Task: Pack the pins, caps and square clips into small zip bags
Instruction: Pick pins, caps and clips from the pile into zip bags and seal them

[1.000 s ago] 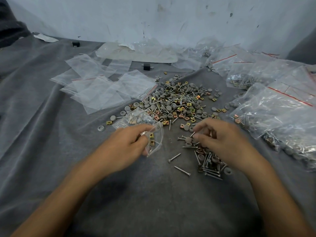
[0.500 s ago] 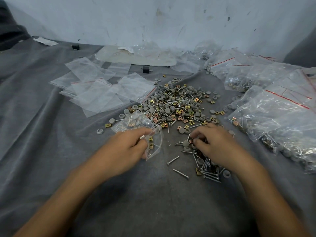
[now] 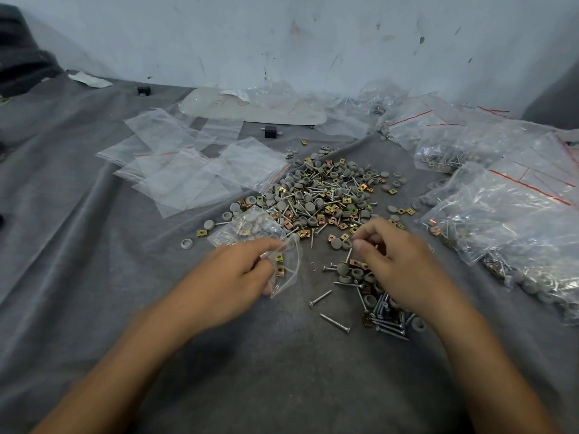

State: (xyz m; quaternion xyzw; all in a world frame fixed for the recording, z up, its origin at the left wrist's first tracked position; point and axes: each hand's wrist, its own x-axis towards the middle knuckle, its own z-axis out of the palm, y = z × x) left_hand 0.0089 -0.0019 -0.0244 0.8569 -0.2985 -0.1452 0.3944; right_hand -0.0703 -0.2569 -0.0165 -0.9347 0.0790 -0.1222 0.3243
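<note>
A big heap of grey caps, brass square clips and steel pins [image 3: 326, 195] lies on the grey cloth ahead of me. My left hand [image 3: 232, 277] pinches the open mouth of a small zip bag [image 3: 250, 227] that holds some caps and clips. My right hand [image 3: 398, 264] pinches a pin [image 3: 348, 255] between thumb and forefinger, just above a smaller pile of pins and caps [image 3: 376, 302]. Two loose pins [image 3: 319, 298] lie between my hands.
Empty zip bags [image 3: 188, 170] lie flat at the left behind the heap. Filled bags [image 3: 513, 214] are stacked along the right side. A small black block [image 3: 271, 132] and a clear plastic sheet [image 3: 250, 108] sit near the white wall.
My right hand has lifted slightly from the small pile, now with a pin pinched in its fingertips. My left hand still holds the bag in the same place.
</note>
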